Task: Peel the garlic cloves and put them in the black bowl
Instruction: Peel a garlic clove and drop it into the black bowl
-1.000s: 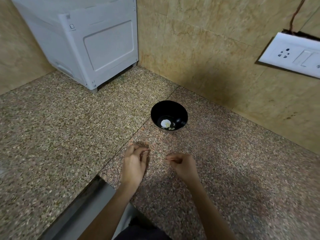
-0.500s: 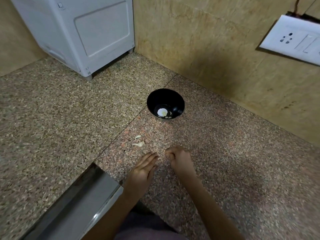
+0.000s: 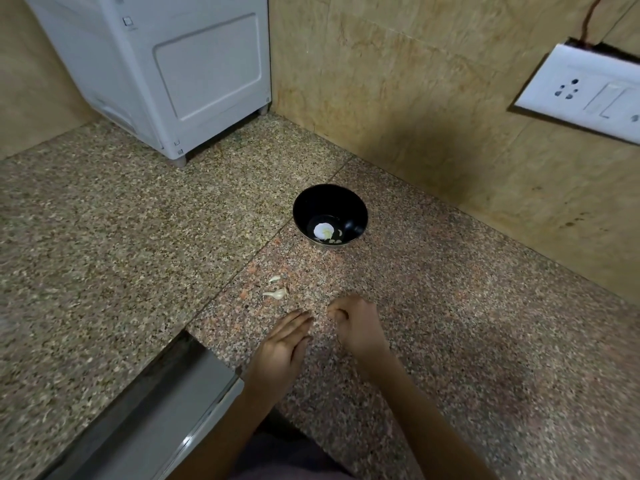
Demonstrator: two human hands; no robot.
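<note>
Near the front of the counter (image 3: pixel 450 306), the left hand (image 3: pixel 280 348) is palm down, fingers (image 3: pixel 298 322) straight and together, holding nothing. Just right of it, the right hand (image 3: pixel 358 329) has its fingers curled under; whether they hold anything is hidden. Two cloves (image 3: pixel 277 293) lie just beyond the left fingertips. Farther off sits the bowl (image 3: pixel 311 206), with white pieces at its bottom.

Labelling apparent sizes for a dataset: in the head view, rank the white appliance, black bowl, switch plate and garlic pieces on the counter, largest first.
1. white appliance
2. switch plate, though the frame edge crops it
3. black bowl
4. garlic pieces, smallest by far
</note>
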